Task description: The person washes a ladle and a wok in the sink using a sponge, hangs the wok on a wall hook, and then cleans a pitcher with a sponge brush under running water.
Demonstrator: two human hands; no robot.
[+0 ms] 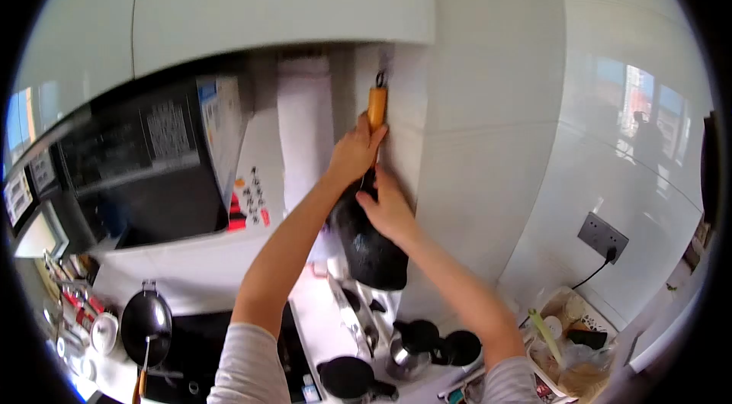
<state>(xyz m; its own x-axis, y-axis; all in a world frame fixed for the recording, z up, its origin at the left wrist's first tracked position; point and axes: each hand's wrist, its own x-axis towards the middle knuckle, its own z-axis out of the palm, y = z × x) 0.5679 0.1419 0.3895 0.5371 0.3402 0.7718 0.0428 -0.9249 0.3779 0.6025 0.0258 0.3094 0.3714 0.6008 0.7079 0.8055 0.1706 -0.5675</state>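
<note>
A black pan (371, 248) with a wooden handle (377, 104) hangs upright, handle up, against the wall below the upper cabinet. The metal loop at the handle's end is at a small dark hook (380, 78). My left hand (357, 152) is closed around the lower part of the handle. Just below it, my right hand (386, 204) is closed on the pan's neck and upper edge, its fingertips partly hidden. A white towel (306, 122) hangs just left of the pan.
A black microwave-like appliance (145, 160) projects at the left. Below are a stove (206, 343) with a wok (146, 328), and a counter with a dark-lidded pot (347, 377) and a metal kettle (408, 354). A food bin (568, 305) and wall socket (602, 236) are at right.
</note>
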